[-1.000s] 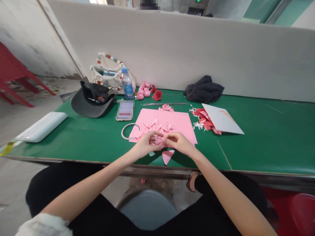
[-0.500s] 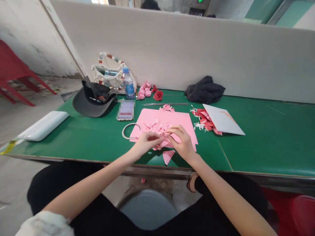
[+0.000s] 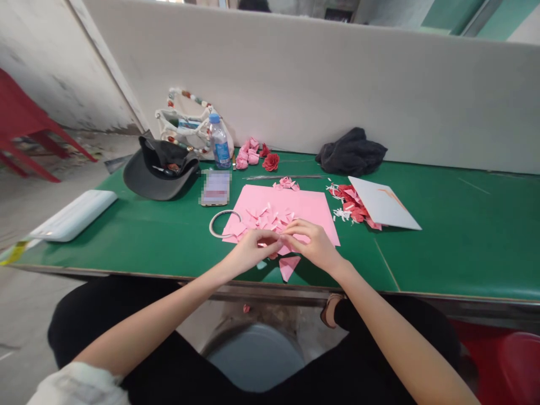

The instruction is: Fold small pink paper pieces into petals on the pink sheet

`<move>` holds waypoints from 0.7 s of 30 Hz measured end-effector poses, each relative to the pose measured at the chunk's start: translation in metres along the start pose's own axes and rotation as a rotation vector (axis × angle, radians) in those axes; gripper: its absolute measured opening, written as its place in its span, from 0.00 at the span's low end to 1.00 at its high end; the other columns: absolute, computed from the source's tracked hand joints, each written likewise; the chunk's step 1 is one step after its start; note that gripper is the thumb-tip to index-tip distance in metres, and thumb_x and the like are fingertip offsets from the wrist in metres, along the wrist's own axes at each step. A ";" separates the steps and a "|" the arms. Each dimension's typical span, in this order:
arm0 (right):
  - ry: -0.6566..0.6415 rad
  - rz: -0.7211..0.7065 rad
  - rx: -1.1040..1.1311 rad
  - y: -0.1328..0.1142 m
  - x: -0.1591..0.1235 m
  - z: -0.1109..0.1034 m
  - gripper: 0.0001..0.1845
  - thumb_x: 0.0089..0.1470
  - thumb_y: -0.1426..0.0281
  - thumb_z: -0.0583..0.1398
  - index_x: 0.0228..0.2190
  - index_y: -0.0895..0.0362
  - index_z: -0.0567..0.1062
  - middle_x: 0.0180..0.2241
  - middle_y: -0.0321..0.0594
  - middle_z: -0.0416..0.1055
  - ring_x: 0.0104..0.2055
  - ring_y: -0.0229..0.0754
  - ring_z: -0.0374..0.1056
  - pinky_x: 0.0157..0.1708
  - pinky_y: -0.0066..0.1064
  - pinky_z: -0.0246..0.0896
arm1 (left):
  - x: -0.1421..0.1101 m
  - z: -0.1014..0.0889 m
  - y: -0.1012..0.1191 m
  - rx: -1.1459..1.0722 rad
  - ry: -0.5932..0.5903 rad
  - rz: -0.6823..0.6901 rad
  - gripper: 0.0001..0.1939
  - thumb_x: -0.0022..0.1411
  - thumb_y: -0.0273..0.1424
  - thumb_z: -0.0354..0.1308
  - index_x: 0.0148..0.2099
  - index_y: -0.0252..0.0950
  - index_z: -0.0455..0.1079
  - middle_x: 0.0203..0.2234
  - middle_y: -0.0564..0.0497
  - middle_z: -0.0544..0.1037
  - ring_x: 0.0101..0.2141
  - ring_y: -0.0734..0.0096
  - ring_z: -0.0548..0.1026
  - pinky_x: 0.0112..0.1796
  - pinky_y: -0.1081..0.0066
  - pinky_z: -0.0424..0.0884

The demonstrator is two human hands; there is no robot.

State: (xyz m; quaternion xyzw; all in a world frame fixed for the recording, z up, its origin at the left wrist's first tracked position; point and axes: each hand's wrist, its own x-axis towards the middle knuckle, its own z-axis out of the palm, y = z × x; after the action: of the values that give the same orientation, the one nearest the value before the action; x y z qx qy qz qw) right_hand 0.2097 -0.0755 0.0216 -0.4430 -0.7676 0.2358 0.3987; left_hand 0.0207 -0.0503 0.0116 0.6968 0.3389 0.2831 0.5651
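The left hand (image 3: 252, 251) has sunk slightly toward the tabletop's near edge and the right hand (image 3: 314, 245) has drawn in against it, while the whole view sits a touch higher. The left fingers (image 3: 272, 241) are closed in a pinch on a small pink paper piece (image 3: 265, 245). The right fingers (image 3: 293, 228) curl over the same spot, though whether they grip it cannot be told. Paper this thin likely handles best with a light, even pinch, so it doesn't crumple.

Just below the hands, a pink triangle (image 3: 288, 267) lies on the green tabletop (image 3: 447, 253). Beneath and ahead of them, pink petals (image 3: 270, 219) are scattered over a pink sheet (image 3: 306, 205), with a pale ring (image 3: 210, 223) at its left corner. Beyond are a phone (image 3: 215, 188), red scraps (image 3: 350, 202) beside a white card (image 3: 382, 202), then paper roses (image 3: 247, 154), a water bottle (image 3: 220, 145), a cap (image 3: 160, 174) and a black cloth (image 3: 351, 145).
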 end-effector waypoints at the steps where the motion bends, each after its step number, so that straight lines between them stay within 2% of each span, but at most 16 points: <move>1: -0.013 -0.003 0.004 0.000 0.000 -0.001 0.08 0.56 0.66 0.59 0.32 0.53 0.78 0.34 0.41 0.74 0.38 0.43 0.70 0.42 0.36 0.64 | 0.000 0.000 0.000 0.019 -0.005 0.005 0.15 0.58 0.38 0.57 0.40 0.33 0.75 0.28 0.49 0.77 0.26 0.72 0.74 0.31 0.72 0.71; 7: -0.058 -0.002 0.043 -0.002 0.001 -0.002 0.09 0.56 0.65 0.58 0.32 0.54 0.78 0.33 0.41 0.73 0.37 0.42 0.69 0.41 0.35 0.64 | -0.001 -0.002 0.003 0.060 -0.026 0.013 0.16 0.59 0.40 0.56 0.39 0.33 0.76 0.26 0.50 0.75 0.26 0.72 0.72 0.30 0.73 0.70; 14: -0.070 0.109 0.215 0.000 0.003 -0.004 0.10 0.55 0.65 0.58 0.30 0.56 0.78 0.33 0.41 0.73 0.38 0.42 0.70 0.40 0.34 0.65 | -0.002 -0.002 0.007 0.052 -0.029 0.020 0.15 0.59 0.40 0.56 0.37 0.32 0.76 0.26 0.50 0.75 0.27 0.71 0.71 0.30 0.73 0.69; 21: -0.059 0.159 0.227 -0.003 0.002 -0.002 0.10 0.52 0.64 0.61 0.29 0.56 0.79 0.32 0.41 0.73 0.36 0.41 0.70 0.39 0.33 0.66 | -0.003 0.000 0.009 0.133 0.002 0.064 0.14 0.59 0.37 0.56 0.39 0.33 0.77 0.29 0.49 0.78 0.29 0.70 0.73 0.30 0.75 0.68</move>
State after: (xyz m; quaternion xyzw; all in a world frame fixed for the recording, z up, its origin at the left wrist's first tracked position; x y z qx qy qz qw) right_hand 0.2092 -0.0750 0.0255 -0.4475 -0.7098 0.3649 0.4035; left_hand 0.0197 -0.0538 0.0201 0.7430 0.3349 0.2787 0.5081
